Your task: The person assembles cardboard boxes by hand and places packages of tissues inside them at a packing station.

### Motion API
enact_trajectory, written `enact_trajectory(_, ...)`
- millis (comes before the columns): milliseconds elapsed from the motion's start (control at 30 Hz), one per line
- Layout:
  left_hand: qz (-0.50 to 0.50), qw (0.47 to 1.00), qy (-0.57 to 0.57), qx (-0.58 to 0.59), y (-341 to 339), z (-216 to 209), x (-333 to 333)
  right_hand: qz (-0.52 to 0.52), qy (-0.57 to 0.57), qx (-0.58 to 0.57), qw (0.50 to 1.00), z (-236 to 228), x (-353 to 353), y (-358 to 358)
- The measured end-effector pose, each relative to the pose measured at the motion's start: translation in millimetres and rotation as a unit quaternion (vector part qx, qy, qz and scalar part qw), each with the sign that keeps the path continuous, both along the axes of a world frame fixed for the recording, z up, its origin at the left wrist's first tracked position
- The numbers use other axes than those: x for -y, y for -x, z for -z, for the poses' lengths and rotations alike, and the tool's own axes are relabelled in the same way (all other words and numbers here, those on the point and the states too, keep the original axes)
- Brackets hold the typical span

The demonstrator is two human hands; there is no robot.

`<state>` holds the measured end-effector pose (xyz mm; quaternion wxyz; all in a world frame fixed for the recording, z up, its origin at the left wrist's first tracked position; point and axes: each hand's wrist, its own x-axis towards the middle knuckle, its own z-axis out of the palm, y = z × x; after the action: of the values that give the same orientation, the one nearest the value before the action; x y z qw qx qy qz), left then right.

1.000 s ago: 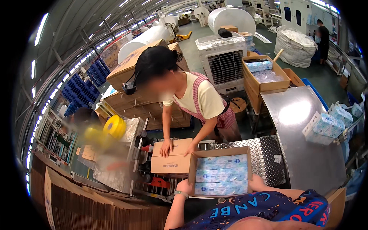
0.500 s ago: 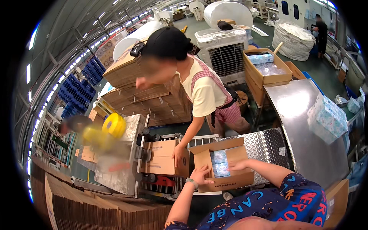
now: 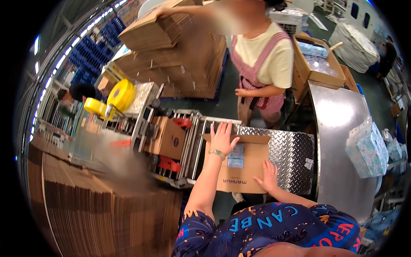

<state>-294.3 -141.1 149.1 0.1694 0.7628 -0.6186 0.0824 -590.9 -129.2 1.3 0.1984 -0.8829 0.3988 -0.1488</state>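
A brown cardboard carton (image 3: 255,168) lies in front of me with its flaps partly folded in. Blue-and-white plastic-wrapped packs (image 3: 235,156) show through the gap between the flaps. My left hand (image 3: 223,139), a bracelet at its wrist, stretches over the carton's far left corner beside the far flap, fingers spread. Flat against the cardboard at the near right rests my right hand (image 3: 269,176), also with fingers apart. Neither hand grips anything.
To the left, another carton (image 3: 168,138) sits in the taping machine with yellow tape rolls (image 3: 121,95). A co-worker (image 3: 261,60) stands across, one arm reaching to stacked flat cardboard (image 3: 171,73). A metal table (image 3: 334,128) is right; more flat cardboard (image 3: 107,214) stands near left.
My left hand has moved to the carton's far side; my right hand has left the packs for the near right. The co-worker has let go of the other carton, now farther left, and straightened.
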Motion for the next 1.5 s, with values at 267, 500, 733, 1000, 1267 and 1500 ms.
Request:
enact_trajectory(267,-0.104,0.982,-0.101,-0.125,76,130,-159,0.083,-0.139,0.066,0.985,-2,3,3)
enact_trajectory(500,-0.040,0.987,-0.111,-0.108,4,123,-126,0.261,-0.349,0.306,0.846,32,27,-82)
enact_trajectory(733,0.005,0.982,-0.147,-0.119,-57,138,-106,0.227,-0.310,0.251,0.888,15,26,-113)
enact_trajectory(1000,0.119,0.973,-0.145,-0.132,-20,144,-60,0.373,-0.309,0.183,0.856,43,4,-79)
enact_trajectory(1267,0.039,0.979,-0.162,-0.115,-156,137,-75,0.394,-0.400,0.339,0.755,72,-18,-217)
enact_trajectory(1500,-0.215,0.964,-0.085,-0.130,-234,138,-120,0.285,-0.328,0.262,0.862,65,1,-397)
